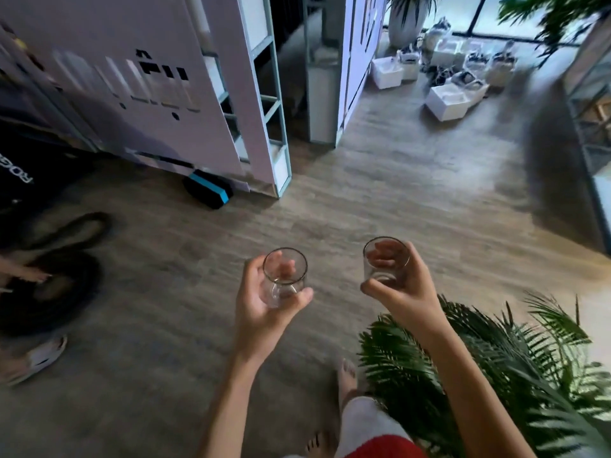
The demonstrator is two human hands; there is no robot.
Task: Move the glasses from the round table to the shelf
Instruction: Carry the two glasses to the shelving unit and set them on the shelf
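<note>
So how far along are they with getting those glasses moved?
Midway, it seems. Done: both glasses are off the table. In hand: the left hand grips one clear glass and the right hand grips the other glass, carried upright over the wooden floor. Left: setting them on a shelf; the round table is not in view.

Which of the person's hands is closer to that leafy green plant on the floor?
The right hand, just above and left of the plant fronds. The left hand is farther left, over bare floor.
</note>
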